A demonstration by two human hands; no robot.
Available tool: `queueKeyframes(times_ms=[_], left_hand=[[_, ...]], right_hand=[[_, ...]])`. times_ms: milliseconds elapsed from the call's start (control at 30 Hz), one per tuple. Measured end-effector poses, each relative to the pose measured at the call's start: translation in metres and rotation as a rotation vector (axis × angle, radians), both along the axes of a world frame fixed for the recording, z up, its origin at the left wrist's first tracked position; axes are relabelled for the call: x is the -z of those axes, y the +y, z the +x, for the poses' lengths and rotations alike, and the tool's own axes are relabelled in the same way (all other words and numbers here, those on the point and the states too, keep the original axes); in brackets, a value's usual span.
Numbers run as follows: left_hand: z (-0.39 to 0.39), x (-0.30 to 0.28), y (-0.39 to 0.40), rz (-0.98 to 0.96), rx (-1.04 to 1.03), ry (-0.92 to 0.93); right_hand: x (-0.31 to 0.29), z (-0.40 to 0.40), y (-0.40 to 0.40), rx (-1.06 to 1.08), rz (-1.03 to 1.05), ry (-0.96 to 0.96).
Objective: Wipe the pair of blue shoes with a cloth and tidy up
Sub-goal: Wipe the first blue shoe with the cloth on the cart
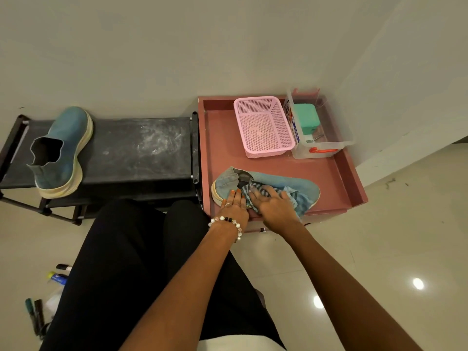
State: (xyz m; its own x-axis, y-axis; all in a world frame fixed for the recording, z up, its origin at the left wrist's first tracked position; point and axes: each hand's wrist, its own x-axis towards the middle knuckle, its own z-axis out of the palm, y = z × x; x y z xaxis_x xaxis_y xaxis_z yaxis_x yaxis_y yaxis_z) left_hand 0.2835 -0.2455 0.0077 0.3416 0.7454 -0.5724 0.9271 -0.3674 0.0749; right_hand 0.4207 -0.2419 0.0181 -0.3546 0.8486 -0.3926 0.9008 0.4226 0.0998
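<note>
Two blue shoes — left hand (234,205) flat on one (273,184), right hand (272,202) gripping cloth (297,198).

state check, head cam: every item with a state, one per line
shoe on tray: lying on its side, cloth pressed on it
cloth: crumpled under right hand
left hand: flat, steadying the shoe's heel end
shoe on rack: upright, untouched
pink basket: nothing visible inside
clear box: lid off, green item inside
</note>
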Motion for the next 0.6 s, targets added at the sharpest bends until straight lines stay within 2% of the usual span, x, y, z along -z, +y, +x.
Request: queueKeyframes(times_ms=[233,333,400,500,600], left_hand=[[0.001,0.006,-0.001,0.005,0.006,-0.005],[0.001,0.003,-0.001,0.016,-0.022,-0.009],[0.001,0.001,-0.002,0.017,-0.026,-0.013],[0.001,0.001,0.001,-0.008,-0.034,-0.019],[0.001,-0.001,0.001,-0.016,-0.058,-0.024]], right_hand=[[-0.002,0.032,-0.020,0.031,-0.077,0.040],[-0.007,0.044,-0.022,0.130,-0.045,0.016],[-0.005,0.026,-0.019,0.143,-0.008,0.004],[0.002,-0.013,-0.014,0.184,-0.008,0.112],[0.008,-0.009,-0.008,0.205,-0.049,0.210]])
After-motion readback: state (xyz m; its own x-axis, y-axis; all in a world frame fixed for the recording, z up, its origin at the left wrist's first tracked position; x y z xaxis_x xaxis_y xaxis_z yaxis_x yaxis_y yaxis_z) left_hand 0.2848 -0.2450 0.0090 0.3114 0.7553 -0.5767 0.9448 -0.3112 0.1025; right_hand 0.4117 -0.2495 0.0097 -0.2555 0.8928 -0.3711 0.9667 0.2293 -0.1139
